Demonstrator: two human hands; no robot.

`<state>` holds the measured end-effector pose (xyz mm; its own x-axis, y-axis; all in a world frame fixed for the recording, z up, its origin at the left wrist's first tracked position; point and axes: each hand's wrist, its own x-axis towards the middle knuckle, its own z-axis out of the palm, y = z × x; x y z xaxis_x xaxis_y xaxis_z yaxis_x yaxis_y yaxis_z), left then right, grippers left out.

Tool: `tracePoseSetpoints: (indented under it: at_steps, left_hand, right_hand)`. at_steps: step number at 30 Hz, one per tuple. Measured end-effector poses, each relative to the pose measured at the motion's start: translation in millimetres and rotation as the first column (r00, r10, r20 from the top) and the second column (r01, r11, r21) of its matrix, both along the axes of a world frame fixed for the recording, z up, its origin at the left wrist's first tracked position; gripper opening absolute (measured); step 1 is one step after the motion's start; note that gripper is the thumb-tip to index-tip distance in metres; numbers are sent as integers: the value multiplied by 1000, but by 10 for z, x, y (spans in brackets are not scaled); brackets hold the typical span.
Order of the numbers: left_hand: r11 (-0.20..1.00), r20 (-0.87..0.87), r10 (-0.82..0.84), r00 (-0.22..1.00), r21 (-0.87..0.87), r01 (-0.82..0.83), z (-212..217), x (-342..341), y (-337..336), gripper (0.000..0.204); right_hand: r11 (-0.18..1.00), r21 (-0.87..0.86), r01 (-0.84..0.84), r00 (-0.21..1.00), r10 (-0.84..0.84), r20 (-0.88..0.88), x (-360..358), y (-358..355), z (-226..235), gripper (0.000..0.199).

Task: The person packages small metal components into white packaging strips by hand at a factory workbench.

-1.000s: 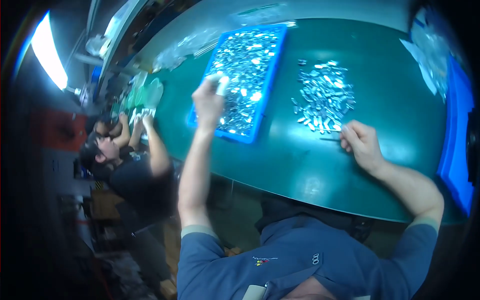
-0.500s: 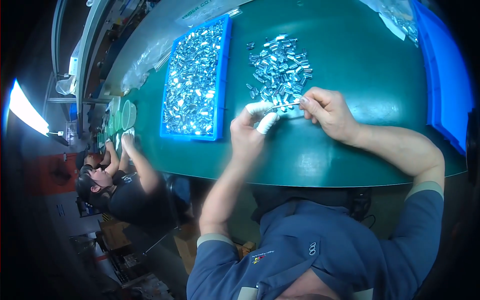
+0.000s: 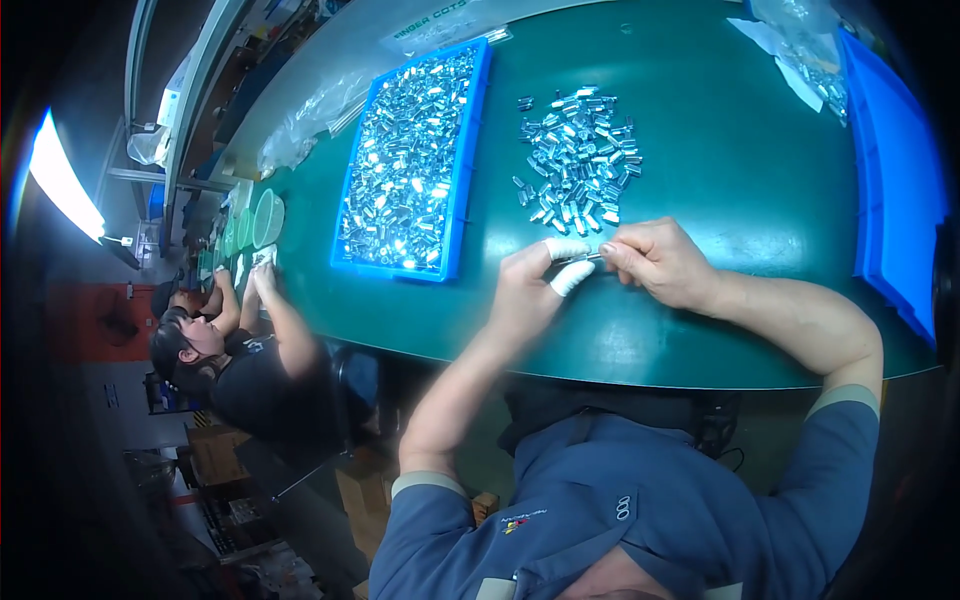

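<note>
Small metal part: thin shiny silver piece (image 3: pixel 587 259), held between both hands just above the near part of the green table; detail too small to make out.
Left hand: (image 3: pixel 530 290) fingers pinched on the near end of the small metal part; white finger cots (image 3: pixel 572 278) on thumb and forefinger.
Right hand: (image 3: pixel 660 262) bare, fingertips closed on the other end of the same part; knuckles up, wrist resting on the table.
Sleeves: grey-blue short-sleeved shirt (image 3: pixel 640 510), both forearms come in from the lower edge.
Table: dark green work surface (image 3: pixel 720 170), curved near edge, hands close to that edge.
Loose pile: heap of small silvery metal pieces (image 3: pixel 575 155) on the bare table, just beyond the hands, not touching them.
Tray: shallow blue plastic rectangular tray (image 3: pixel 458 195), filled with many shiny metal pieces, left of the loose pile, near it.
Right side: second blue plastic tray (image 3: pixel 895 200) along the table's right edge, well apart from the hands.
Far corner: clear plastic bag (image 3: pixel 800 45) holding metal pieces, beside that tray.
Far left: a co-worker in dark clothing (image 3: pixel 240 370) seated at the same table, hands by pale green round bowls (image 3: pixel 265 218).
</note>
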<state>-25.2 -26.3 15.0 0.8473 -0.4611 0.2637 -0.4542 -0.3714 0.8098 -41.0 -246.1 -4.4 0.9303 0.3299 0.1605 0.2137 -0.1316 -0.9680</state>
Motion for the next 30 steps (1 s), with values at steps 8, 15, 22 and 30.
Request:
tracePoseSetpoints:
  at_steps: [8,15,22,30]
  left_hand:
    - [998,108,-25,994,53,19,111,-35,98,21]
    - [894,484,260,835,207,-398,440,531,846,17]
    - [863,551,30,834,407,-300,203,814,732,35]
    - [895,549,54,834,344,-284,-290,713,346,23]
  right_hand:
    - [997,-15,-80,996,81,44,-45,66,-49,30]
    - [995,78,63,986,-50,-161,18,-24,-64,34]
    - [997,60,39,986,-28,-165,63,53,-29,35]
    - [993,-12,119,982,-119,-149,20,21,-154,33]
